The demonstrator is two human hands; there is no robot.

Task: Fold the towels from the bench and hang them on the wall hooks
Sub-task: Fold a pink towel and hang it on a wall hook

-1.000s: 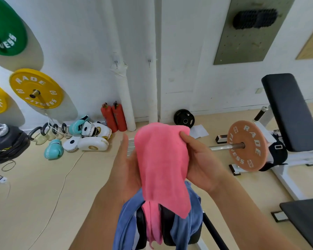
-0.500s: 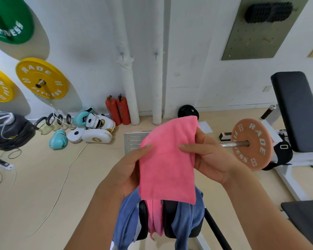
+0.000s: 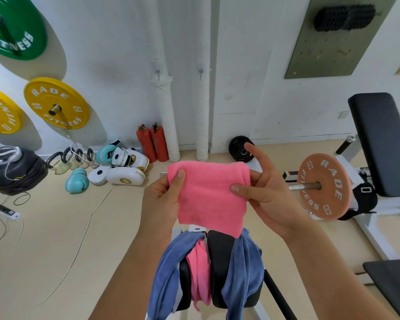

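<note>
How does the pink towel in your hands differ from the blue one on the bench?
The pink towel is folded into a flat rectangle; the blue towel hangs loose and bunched. The pink one is pinched between the left hand and right hand; the blue one drapes untouched over the bench. Neither is on the hooks yet.

A plain pink towel (image 3: 211, 197) is seen, and a blue towel (image 3: 243, 271) with a second pink one (image 3: 200, 276) on the black bench pad (image 3: 221, 269). One green plate (image 3: 14, 26) and two yellow plates (image 3: 56, 103) with white letters are seen on the white wall (image 3: 116, 65). Two red extinguishers (image 3: 151, 143), turquoise gloves (image 3: 76, 181), white pads (image 3: 123, 175) and a pale orange plate (image 3: 325, 188) with white letters are seen on the beige floor (image 3: 56, 239).
</note>
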